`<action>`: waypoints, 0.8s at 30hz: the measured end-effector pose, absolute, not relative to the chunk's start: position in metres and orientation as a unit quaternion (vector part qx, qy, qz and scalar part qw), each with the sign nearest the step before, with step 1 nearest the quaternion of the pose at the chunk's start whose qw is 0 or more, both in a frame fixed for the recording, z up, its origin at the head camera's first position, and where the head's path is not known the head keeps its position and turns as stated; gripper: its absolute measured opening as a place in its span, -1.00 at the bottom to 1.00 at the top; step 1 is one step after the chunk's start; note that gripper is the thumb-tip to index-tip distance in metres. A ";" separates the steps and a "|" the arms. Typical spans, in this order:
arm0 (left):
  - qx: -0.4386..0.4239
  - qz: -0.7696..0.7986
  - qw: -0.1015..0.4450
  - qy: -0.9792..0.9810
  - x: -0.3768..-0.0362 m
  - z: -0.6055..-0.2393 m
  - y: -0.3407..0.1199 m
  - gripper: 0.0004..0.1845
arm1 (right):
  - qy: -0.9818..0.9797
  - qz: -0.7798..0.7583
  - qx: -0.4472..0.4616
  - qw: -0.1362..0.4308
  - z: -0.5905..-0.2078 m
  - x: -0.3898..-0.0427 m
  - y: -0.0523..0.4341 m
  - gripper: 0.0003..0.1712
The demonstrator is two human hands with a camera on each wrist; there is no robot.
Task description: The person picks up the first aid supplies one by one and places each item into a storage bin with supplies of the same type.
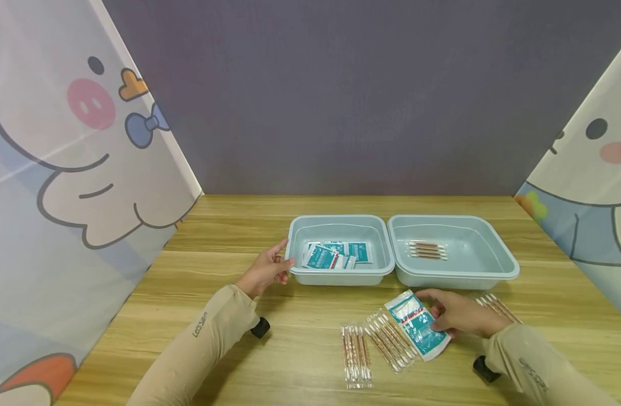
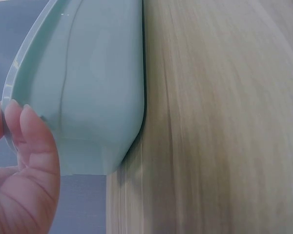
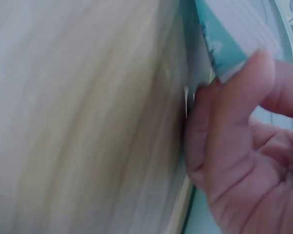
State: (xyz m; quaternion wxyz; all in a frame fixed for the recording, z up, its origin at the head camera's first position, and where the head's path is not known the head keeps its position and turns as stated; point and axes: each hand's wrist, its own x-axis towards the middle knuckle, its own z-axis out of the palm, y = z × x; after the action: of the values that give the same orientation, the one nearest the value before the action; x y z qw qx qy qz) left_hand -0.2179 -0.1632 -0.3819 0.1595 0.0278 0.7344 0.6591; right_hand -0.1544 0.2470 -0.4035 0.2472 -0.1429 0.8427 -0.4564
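My left hand point(image 1: 267, 267) pinches the left end of the rim of a pale blue-green plastic basin point(image 1: 341, 277); the left wrist view shows fingertips on both sides of that rim point(image 2: 14, 73). Several teal-and-white packets point(image 1: 323, 257) lie inside this basin. Over the table in front of the basins, my right hand point(image 1: 460, 313) pinches another teal-and-white packet point(image 1: 417, 326) by its right edge. The packet is tilted and overlaps a clear pack of cotton swabs point(image 1: 389, 341) in the head view. In the right wrist view, the thumb lies across a corner of the packet point(image 3: 222, 41).
A second basin point(image 1: 457, 275) adjoins the first on the right and contains a pack of swabs point(image 1: 427, 250). Another swab pack point(image 1: 356, 356) lies near the front of the wooden table point(image 1: 229, 225). One more point(image 1: 495, 307) is partly hidden behind my right wrist. A grey wall point(image 1: 341, 101) stands behind.
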 end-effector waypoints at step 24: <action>0.034 0.664 0.162 0.730 -0.216 -0.382 -0.163 -0.27 | 0.754 -0.535 -0.244 0.292 -0.368 -0.161 0.230 -0.39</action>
State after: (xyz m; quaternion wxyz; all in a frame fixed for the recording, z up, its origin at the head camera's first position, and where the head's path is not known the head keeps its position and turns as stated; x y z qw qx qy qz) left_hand -0.2160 -0.1633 -0.3816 0.1618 0.0342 0.7296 0.6636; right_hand -0.1615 0.2296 -0.3680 0.2920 -0.2442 0.7540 -0.5353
